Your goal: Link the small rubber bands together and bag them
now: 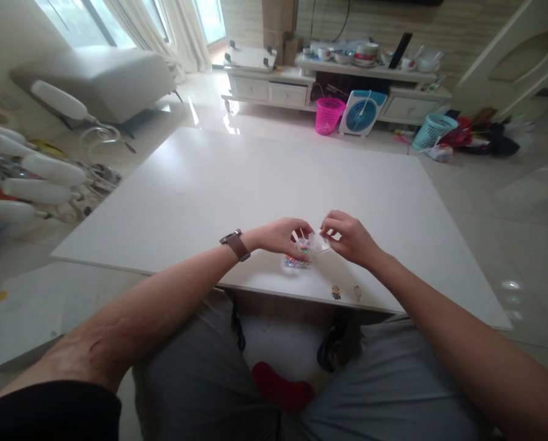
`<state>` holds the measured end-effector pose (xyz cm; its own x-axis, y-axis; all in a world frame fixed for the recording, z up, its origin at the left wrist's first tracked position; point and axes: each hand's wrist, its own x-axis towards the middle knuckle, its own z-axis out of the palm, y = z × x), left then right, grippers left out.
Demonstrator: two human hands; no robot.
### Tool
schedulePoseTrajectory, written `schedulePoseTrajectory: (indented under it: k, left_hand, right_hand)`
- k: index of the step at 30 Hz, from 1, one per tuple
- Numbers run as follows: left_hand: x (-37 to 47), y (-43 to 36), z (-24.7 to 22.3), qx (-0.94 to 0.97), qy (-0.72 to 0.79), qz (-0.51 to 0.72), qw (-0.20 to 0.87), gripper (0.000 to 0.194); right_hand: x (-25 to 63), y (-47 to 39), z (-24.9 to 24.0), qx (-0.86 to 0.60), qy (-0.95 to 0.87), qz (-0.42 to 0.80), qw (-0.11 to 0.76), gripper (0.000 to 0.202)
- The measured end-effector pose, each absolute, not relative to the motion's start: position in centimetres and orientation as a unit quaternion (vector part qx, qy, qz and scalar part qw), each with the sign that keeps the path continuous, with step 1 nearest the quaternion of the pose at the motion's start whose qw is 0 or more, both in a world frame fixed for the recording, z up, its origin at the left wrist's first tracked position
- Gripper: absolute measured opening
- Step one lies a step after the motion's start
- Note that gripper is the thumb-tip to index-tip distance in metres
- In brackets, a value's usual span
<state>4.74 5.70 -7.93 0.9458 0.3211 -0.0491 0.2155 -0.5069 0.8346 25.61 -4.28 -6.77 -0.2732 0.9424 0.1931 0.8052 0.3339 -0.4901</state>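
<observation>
On the white table (265, 184), near its front edge, is a small clear box (298, 262) with colourful small pieces inside. My left hand (285, 236), with a brown-strapped watch above its wrist, is curled around the box from the left. A clear, whitish flap or lid (319, 244) stands at the box's right side. The bent fingers of my right hand (347, 236) pinch its upper right edge. A small yellow and blue cartoon figure (336, 292) lies at the table's front edge, and right of it a small pale, clear item (357, 293) that I cannot make out.
White chairs (39, 177) stand at the left, and a grey bench (99, 79) is behind them. Beyond the table are a pink basket (329, 115), a blue fan (362, 113) and a low white cabinet (287, 93). My legs are below the table's front edge.
</observation>
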Motion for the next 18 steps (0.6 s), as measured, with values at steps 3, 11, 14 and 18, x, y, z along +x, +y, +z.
schedulePoseTrajectory:
  k: [3, 11, 14, 18]
  left_hand:
    - [4.7, 5.9, -7.9, 0.903, 0.145, 0.056, 0.401, 0.055]
    - [4.1, 5.9, -8.0, 0.964, 0.170, -0.020, 0.205, 0.049]
    - [4.1, 5.6, -8.2, 0.966, 0.179, -0.039, 0.185, 0.047]
    - [4.3, 5.4, -8.4, 0.968, 0.169, -0.052, 0.180, 0.040]
  right_hand:
    - [25.4, -4.1, -7.0, -0.540, -0.798, 0.149, 0.223, 0.016]
    - [24.5, -4.1, -8.4, -0.524, -0.821, 0.171, 0.151, 0.025]
    - [24.1, -4.3, -8.9, -0.523, -0.828, 0.172, 0.109, 0.038]
    - [23.7, -4.4, -9.3, -0.524, -0.834, 0.163, 0.062, 0.049]
